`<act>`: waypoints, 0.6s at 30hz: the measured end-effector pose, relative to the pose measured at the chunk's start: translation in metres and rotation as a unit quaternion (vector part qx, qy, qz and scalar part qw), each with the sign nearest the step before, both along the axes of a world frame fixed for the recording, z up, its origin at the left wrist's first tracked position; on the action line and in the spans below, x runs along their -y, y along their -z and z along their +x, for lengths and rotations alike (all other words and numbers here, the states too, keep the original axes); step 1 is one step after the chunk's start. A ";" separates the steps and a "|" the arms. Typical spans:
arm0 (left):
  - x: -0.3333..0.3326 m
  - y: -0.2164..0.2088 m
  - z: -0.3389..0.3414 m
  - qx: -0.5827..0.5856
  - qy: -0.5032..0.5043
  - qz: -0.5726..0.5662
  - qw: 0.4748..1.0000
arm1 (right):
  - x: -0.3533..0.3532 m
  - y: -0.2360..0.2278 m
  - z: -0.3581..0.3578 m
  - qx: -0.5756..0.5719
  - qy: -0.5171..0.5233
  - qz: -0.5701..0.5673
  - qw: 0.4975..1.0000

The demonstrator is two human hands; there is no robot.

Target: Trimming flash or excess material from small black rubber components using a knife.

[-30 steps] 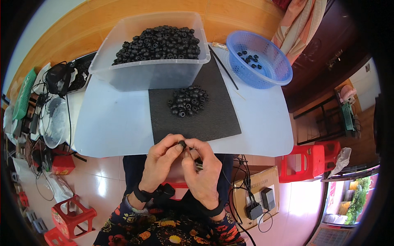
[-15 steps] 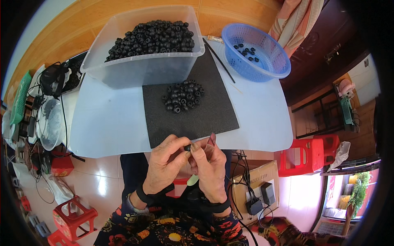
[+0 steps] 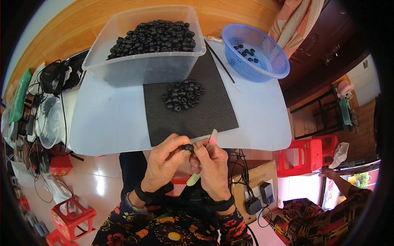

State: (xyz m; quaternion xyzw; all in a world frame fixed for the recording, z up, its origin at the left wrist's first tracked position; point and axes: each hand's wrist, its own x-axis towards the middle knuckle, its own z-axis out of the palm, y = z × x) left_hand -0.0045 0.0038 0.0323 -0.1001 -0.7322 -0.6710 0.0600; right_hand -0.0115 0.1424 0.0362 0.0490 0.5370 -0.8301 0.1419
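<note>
Just off the table's near edge, my left hand (image 3: 162,166) pinches a small round black hollow piece (image 3: 187,147) between thumb and fingertips. My right hand (image 3: 214,174) is closed around a small knife (image 3: 213,136); its blade points up past the fingers and its pale green handle hangs below the palm. The right thumb and fingertips come right up against the black piece. Beyond both hands, a heap of similar black pieces (image 3: 183,95) lies on a dark mat (image 3: 164,128).
A clear plastic bin (image 3: 139,69) full of black pieces stands at the table's back. Right of it are a thin black rod (image 3: 220,61) and a blue basket (image 3: 262,73) holding several pieces. A person's patterned sleeve (image 3: 344,213) shows at lower right, near red stools (image 3: 301,156).
The black piece shows more fully between my fingers. The knife has turned, its blade now looking pale. At the lower right, the other person's arm has come further into view.
</note>
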 end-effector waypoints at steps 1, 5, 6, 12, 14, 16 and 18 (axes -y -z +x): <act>0.000 0.001 0.000 0.025 0.010 0.048 0.998 | 0.000 -0.003 -0.001 -0.001 -0.003 0.000 1.000; 0.004 0.014 -0.001 0.120 0.075 0.246 0.959 | -0.002 -0.004 -0.001 -0.080 0.026 0.078 0.993; 0.005 0.014 -0.001 0.121 0.073 0.246 0.959 | -0.002 -0.003 -0.001 -0.155 0.036 0.147 0.976; 0.005 0.012 -0.003 0.131 0.103 0.314 0.935 | -0.010 -0.014 -0.004 -0.294 -0.009 0.384 0.875; 0.004 0.012 -0.001 0.117 0.074 0.235 0.962 | -0.014 -0.011 -0.005 -0.317 -0.014 0.412 0.854; 0.004 0.015 -0.001 0.111 0.071 0.224 0.966 | -0.014 -0.008 -0.008 -0.340 -0.023 0.439 0.831; 0.004 0.018 -0.001 0.106 0.068 0.212 0.969 | -0.014 -0.006 -0.009 -0.360 -0.022 0.450 0.817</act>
